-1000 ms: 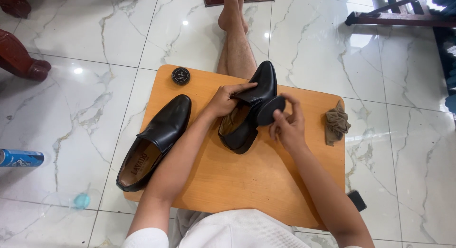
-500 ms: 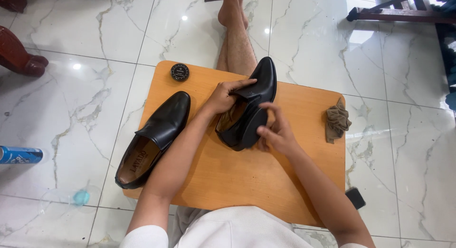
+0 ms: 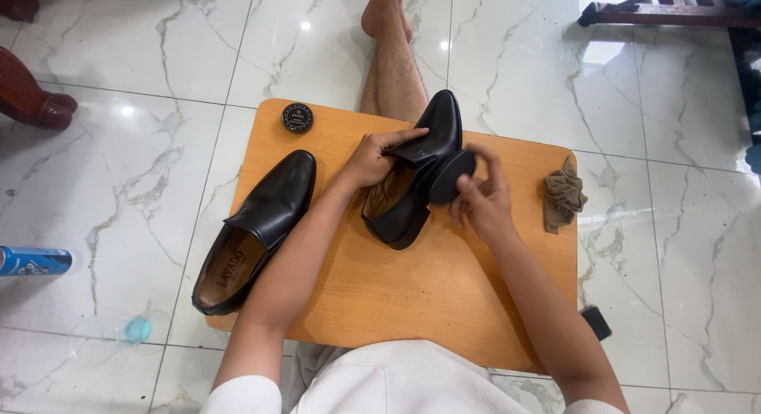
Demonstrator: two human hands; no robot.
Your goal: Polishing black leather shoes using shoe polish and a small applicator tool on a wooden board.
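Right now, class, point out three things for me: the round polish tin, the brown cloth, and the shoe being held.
round polish tin (image 3: 297, 118), head view, on its black lid.
brown cloth (image 3: 564, 194), head view, on its crumpled middle.
held shoe (image 3: 441, 127), head view, on its toe upper.

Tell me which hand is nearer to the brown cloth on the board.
Right. The right hand is beside the brown cloth, with a strip of bare board between them. The left hand is farther away, on the other side of the held shoe.

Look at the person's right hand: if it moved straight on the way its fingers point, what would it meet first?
The right hand already presses a round black pad toward the glossy black leather shoe, so probably that shoe's side first.
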